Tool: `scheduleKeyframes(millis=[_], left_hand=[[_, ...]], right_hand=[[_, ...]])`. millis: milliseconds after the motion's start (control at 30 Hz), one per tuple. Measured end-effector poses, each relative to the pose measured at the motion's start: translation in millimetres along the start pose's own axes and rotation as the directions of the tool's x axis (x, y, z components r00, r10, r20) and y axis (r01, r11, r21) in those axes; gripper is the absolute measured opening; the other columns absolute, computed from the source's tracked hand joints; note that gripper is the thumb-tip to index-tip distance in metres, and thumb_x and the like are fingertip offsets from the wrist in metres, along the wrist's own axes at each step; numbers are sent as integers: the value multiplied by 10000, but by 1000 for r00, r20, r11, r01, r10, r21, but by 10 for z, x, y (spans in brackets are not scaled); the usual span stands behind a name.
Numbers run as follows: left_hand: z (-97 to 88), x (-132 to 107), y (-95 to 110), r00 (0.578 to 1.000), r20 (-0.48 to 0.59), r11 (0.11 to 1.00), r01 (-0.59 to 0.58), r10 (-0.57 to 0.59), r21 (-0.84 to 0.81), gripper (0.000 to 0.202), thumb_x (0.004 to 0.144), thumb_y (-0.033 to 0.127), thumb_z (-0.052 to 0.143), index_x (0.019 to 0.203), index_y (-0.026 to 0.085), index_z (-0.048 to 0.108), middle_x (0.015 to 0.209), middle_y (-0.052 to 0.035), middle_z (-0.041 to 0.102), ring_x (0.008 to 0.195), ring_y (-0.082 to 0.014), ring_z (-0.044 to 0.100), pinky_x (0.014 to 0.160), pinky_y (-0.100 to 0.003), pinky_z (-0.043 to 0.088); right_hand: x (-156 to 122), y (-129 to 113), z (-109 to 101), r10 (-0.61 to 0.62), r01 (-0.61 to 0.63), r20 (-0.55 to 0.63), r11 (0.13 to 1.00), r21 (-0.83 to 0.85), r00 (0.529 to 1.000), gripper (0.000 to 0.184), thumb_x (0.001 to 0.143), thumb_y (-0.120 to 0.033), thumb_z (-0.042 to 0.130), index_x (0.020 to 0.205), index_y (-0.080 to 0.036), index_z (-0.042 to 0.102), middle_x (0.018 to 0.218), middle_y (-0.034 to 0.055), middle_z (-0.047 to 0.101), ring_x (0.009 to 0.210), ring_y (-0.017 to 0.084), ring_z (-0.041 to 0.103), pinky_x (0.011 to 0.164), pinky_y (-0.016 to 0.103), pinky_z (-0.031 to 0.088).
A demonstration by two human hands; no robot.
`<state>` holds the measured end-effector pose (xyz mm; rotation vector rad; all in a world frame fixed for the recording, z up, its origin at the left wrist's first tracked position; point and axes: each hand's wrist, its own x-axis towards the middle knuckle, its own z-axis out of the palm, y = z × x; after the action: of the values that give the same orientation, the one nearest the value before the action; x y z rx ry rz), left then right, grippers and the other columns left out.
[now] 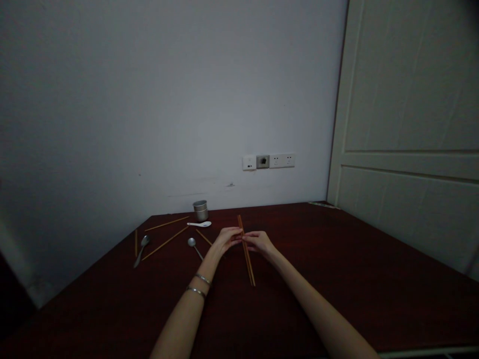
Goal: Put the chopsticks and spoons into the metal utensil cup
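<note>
A pair of wooden chopsticks [248, 264] lies side by side between my two hands over the middle of the table, pointing away from me and slightly left. My left hand [227, 239] pinches them from the left with its fingertips. From the right, my right hand [260, 243] has its fingers closed on the same pair, close to the left fingertips. Left of my left hand are a metal spoon [192, 243] and a single chopstick [203, 236], both partly hidden behind my arm.
A metal cup [201, 211] stands near the wall, with a white spoon [200, 224] before it. Farther left lie another metal spoon [141, 250] and several loose chopsticks [165, 243]. Sockets [281, 160] sit on the wall; a pale door [407, 124] borders the dark red table [355, 279].
</note>
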<state>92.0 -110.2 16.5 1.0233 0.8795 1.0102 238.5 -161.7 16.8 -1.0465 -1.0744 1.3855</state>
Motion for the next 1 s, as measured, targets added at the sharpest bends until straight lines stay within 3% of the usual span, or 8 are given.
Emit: scheduleKeyframes(millis=[467,600,667,733,800,867,1000], left_hand=[[67,-53,51,1000,-10,999,-17,18,40,149,586,136,713,706,115,628,641,-22,639,562,-99,587,622,-238,509],[105,-58,77,989,-100,971,-88,112,222,167,645,250,687,706,105,630,602,-32,628,518,-95,573,551,-218,488],[131,-74,115,951,-210,878,-106,227,467,246,684,343,643,704,97,638,585,-50,631,498,-108,574,514,-215,464],[157,-94,160,887,-258,678,-79,382,731,308,696,405,609,683,100,650,586,-71,640,523,-129,589,514,-215,438],[179,-112,193,842,-219,452,-33,493,891,317,689,424,598,668,115,664,621,-86,658,592,-145,608,542,-212,414],[195,-123,204,840,-171,310,3,515,951,293,679,413,596,667,131,673,669,-89,673,652,-150,617,566,-208,398],[203,-129,171,870,-156,220,57,468,974,259,668,382,586,686,141,678,716,-91,682,695,-159,624,590,-210,391]], right_hand=[[2,28,5,37,-38,39,998,50,999,143,614,-175,716,714,-116,633,618,23,648,527,86,589,570,220,513],[-9,24,37,61,-62,15,996,71,998,114,634,-152,694,716,-110,626,616,25,646,516,79,580,550,209,506],[-7,29,60,78,-78,1,995,69,997,106,632,-135,690,702,-107,615,587,18,634,509,81,578,540,209,506],[-7,39,84,91,-90,-4,994,62,996,110,626,-123,691,695,-109,606,560,7,621,498,81,574,530,208,506],[-11,51,106,102,-101,-4,993,53,995,112,624,-118,690,690,-109,600,541,-1,611,488,80,570,522,207,507],[-18,64,122,108,-108,2,993,42,994,108,627,-118,687,687,-109,598,541,-2,611,487,80,569,523,211,510],[-26,99,135,120,-120,19,993,11,993,98,630,-125,684,669,-105,596,547,5,619,472,77,562,511,210,512]])
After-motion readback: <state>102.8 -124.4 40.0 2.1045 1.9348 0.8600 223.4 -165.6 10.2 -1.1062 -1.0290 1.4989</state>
